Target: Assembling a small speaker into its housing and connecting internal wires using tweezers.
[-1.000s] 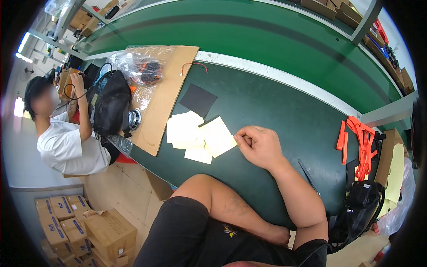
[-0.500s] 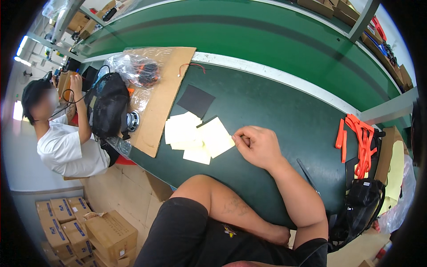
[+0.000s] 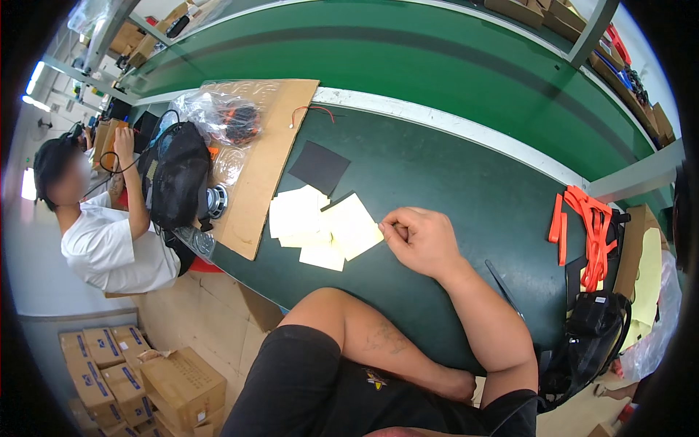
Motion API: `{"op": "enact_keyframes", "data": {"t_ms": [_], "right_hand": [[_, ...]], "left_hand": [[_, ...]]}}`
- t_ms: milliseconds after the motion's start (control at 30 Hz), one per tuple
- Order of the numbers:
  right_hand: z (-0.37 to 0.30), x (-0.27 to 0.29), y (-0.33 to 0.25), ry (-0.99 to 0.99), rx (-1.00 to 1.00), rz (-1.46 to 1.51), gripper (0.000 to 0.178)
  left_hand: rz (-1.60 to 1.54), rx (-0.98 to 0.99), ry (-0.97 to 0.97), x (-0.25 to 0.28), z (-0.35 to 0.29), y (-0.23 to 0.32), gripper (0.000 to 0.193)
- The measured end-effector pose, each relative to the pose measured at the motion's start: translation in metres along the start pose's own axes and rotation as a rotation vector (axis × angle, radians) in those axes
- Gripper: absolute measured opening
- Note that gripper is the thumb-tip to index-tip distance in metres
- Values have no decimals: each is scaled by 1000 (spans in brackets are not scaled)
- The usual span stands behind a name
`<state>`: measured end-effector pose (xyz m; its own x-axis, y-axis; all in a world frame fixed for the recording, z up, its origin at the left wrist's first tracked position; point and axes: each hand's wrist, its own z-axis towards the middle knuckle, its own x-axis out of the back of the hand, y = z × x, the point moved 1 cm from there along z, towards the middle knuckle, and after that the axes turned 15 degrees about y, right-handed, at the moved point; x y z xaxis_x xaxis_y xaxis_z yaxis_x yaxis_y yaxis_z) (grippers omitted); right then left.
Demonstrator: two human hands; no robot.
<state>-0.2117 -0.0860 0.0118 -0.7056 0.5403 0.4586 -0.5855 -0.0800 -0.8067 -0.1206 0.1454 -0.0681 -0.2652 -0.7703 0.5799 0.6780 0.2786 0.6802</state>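
My right hand (image 3: pixel 416 238) is over the table, its fingertips pinched together at the right corner of a pale yellow paper square (image 3: pixel 351 227). More pale yellow squares (image 3: pixel 297 215) overlap beside it on the left, lying flat on the dark green tabletop (image 3: pixel 429 160). A black square sheet (image 3: pixel 319 167) lies just beyond them, with another dark edge showing under the yellow paper. My left hand is out of sight.
Left is a cardboard sheet (image 3: pixel 280 124) with a plastic-wrapped part, a black bag (image 3: pixel 178 178) and a round speaker (image 3: pixel 216 200). A person in white (image 3: pixel 109 240) sits beyond. Tweezers (image 3: pixel 502 288), orange straps (image 3: pixel 595 233) and a black pouch (image 3: pixel 590 320) lie right. Boxes (image 3: pixel 182 386) stand on the floor.
My right hand and the paper stay nearly in place; the view has shifted very slightly. The seated person's raised hand has moved a little. At the lower right edge, part of someone has come into view.
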Motion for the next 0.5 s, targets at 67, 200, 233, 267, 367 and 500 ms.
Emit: {"op": "enact_keyframes", "data": {"t_ms": [67, 200, 233, 267, 367, 500], "right_hand": [[0, -1, -1, 0, -2, 5, 7], [0, 0, 1, 3, -2, -7, 7], [0, -1, 1, 10, 9, -9, 7], [-1, -1, 0, 10, 8, -8, 7], [0, 0, 1, 12, 9, -5, 7], [-1, -1, -1, 8, 4, 1, 7]], "left_hand": [[15, -10, 0, -4, -1, 0, 19], [35, -23, 35, 2, 0, 1, 16], [40, -14, 23, 5, 0, 3, 16], [39, -13, 23, 5, -1, 4, 16], [16, -1, 6, 6, 0, 4, 15], [33, -7, 19, 4, -1, 5, 15]]}}
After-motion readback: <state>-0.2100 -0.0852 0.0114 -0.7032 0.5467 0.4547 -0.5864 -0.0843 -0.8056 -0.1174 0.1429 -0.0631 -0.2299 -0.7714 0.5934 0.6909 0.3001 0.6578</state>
